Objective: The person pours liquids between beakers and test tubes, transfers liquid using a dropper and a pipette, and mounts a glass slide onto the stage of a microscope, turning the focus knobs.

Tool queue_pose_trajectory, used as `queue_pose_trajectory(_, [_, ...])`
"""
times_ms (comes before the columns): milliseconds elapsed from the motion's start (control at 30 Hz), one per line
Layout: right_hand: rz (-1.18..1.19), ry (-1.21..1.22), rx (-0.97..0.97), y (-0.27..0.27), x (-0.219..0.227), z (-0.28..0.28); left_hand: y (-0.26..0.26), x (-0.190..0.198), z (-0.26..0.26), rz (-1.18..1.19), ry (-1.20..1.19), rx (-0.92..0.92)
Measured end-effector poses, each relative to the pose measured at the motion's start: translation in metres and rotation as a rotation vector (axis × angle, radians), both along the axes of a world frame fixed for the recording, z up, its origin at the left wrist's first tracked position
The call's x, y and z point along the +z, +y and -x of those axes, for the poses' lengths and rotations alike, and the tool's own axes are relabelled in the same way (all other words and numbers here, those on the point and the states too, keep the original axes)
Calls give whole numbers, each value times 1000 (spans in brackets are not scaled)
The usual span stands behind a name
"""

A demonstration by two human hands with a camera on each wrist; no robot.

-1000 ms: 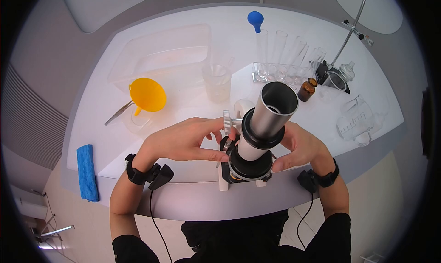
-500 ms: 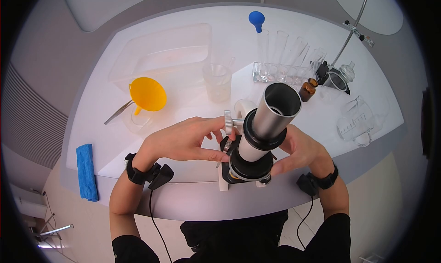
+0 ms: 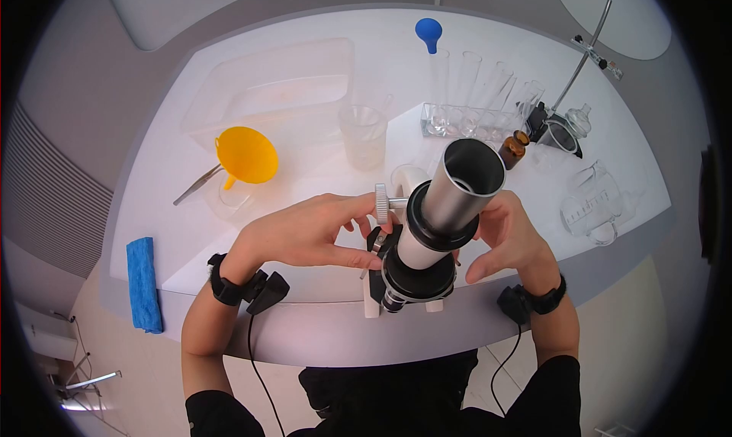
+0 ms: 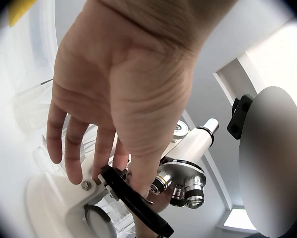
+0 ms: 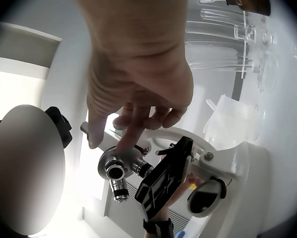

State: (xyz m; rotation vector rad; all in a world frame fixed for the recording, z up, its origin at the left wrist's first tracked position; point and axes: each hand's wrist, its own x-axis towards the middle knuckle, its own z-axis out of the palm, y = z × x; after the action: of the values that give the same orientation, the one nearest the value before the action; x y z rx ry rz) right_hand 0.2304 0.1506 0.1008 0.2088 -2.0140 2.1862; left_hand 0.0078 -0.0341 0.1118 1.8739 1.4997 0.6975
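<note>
A white microscope with a metal tube (image 3: 450, 207) stands near the table's front edge. My left hand (image 3: 309, 231) is at its left side; in the left wrist view the thumb and index finger pinch the edge of the black stage (image 4: 133, 201), other fingers hanging loose. My right hand (image 3: 509, 235) is at the right side, thumb held away from the microscope. In the right wrist view its index finger touches the round nosepiece (image 5: 128, 154), above the stage. One objective (image 3: 393, 303) points towards the front.
Behind stand a beaker (image 3: 364, 149), a rack (image 3: 469, 122) of test tubes, a brown bottle (image 3: 513, 150) and a clamp stand (image 3: 582, 62). A yellow funnel (image 3: 248, 156) and clear tub (image 3: 282, 94) are left; a glass jug (image 3: 591, 208) is right.
The nosepiece has turned, bringing an objective into sight at the front left. My right thumb has come away from it and the right hand has shifted slightly. The left hand stays put.
</note>
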Motion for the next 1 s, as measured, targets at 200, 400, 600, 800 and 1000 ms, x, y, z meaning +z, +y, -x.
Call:
queue_pose_trajectory(200, [-171,-117,-59,-7,1,4,1,0,-1,-22,-35,-1])
queue_pose_trajectory(400, [-67,-141,5,-13,-5,4,1,-2,0,-26,-26,13])
queue_pose_trajectory(600, [-81,-143,-10,-16,-2,4,2,0,-1,0,-43,0])
queue_pose_trajectory(800, [-127,-41,-75,-8,-10,6,1,-1,0,-16,-39,-6])
queue_pose_trajectory(1000, [-149,206,-339,-6,-8,13,1,-1,0,-25,-35,-11])
